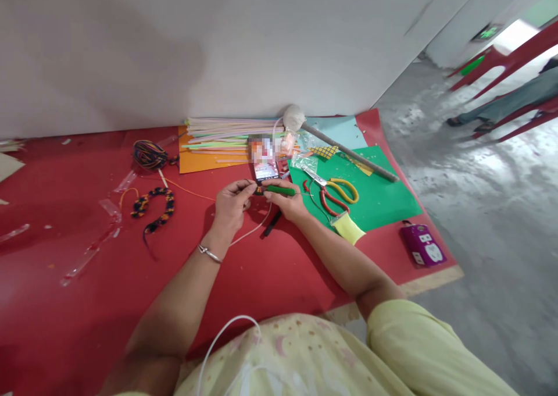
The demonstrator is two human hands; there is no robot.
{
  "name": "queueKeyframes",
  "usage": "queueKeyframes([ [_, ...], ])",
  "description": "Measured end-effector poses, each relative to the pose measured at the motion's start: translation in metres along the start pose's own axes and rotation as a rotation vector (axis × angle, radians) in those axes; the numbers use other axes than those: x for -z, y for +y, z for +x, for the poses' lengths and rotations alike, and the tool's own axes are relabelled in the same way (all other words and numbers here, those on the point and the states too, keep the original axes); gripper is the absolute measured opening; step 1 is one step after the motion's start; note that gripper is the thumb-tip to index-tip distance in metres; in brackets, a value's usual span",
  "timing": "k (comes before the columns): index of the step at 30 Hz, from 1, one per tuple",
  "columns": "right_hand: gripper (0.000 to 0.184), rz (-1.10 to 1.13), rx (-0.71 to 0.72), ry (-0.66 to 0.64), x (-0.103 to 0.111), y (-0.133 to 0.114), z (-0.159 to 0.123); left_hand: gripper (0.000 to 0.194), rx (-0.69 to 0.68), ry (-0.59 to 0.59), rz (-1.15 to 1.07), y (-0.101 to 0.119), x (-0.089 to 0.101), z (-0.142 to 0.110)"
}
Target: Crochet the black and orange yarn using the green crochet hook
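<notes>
Head view: centred on the red-covered bench (279, 279), the left hand (232, 202) pinches one small dark-and-orange piece (259, 190), mostly covered by the grip; the right hand (290, 203) is closed around one green-handled tool (282, 191), its working tip hard to make out. One phone (267, 171) sits at twelve o'clock from them, its upper screen blurred. At three o'clock lies one pair of scissors (320, 179); at nine, one braided strip (169, 201); at ten, one yarn ball (149, 154). Thin sticks (226, 125) at eleven overlap too much to count. One seated person (497, 106), toward two, is cut off.
</notes>
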State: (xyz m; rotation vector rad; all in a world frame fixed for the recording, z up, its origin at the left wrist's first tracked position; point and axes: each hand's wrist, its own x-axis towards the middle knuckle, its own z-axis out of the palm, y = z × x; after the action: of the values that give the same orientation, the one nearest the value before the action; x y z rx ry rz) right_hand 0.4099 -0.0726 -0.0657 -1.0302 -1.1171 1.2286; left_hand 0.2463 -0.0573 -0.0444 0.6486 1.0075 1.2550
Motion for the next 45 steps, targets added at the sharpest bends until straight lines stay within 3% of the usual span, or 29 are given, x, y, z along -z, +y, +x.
queueKeyframes([
  [7,0.026,-0.002,-0.003,-0.013,-0.003,0.001,0.0,0.031,-0.013,0.012,0.011,-0.005,0.001,0.003],
  [13,0.034,0.069,-0.079,-0.067,0.004,0.003,-0.002,0.04,0.047,0.023,-0.021,-0.003,0.001,0.003],
  [18,0.036,0.021,-0.075,-0.024,0.001,0.003,0.0,0.041,0.04,0.034,-0.027,-0.001,0.0,0.003],
  [21,0.027,-0.151,-0.006,-0.006,0.001,-0.004,0.001,0.042,0.023,0.025,-0.074,0.004,0.0,0.003],
  [24,0.022,-0.469,0.165,-0.031,0.011,-0.019,-0.006,0.042,0.012,-0.01,-0.138,0.01,0.001,0.002],
  [26,0.024,-0.726,0.317,-0.158,0.022,-0.029,-0.023,0.042,0.011,-0.03,-0.166,0.012,0.002,0.001],
  [29,0.026,-1.014,0.419,-0.457,0.041,-0.041,-0.061,0.038,0.01,-0.046,-0.182,0.013,0.003,0.0],
  [33,0.024,-1.252,0.39,-0.456,0.058,-0.056,-0.093,0.034,0.007,-0.056,-0.178,0.013,0.001,-0.002],
  [35,0.024,-1.243,0.397,-0.436,0.059,-0.065,-0.084,0.035,0.002,-0.055,-0.189,0.013,0.001,-0.002],
  [39,0.026,-1.147,0.486,-0.337,0.048,-0.075,-0.034,0.039,-0.011,-0.051,-0.212,0.018,0.003,-0.001],
  [42,0.024,-1.186,0.427,-0.251,0.037,-0.073,-0.001,0.041,-0.021,-0.057,-0.212,0.023,0.006,0.0],
  [45,0.024,-1.252,0.368,-0.221,0.038,-0.066,0.011,0.041,-0.023,-0.087,-0.213,0.026,0.008,-0.001],
])
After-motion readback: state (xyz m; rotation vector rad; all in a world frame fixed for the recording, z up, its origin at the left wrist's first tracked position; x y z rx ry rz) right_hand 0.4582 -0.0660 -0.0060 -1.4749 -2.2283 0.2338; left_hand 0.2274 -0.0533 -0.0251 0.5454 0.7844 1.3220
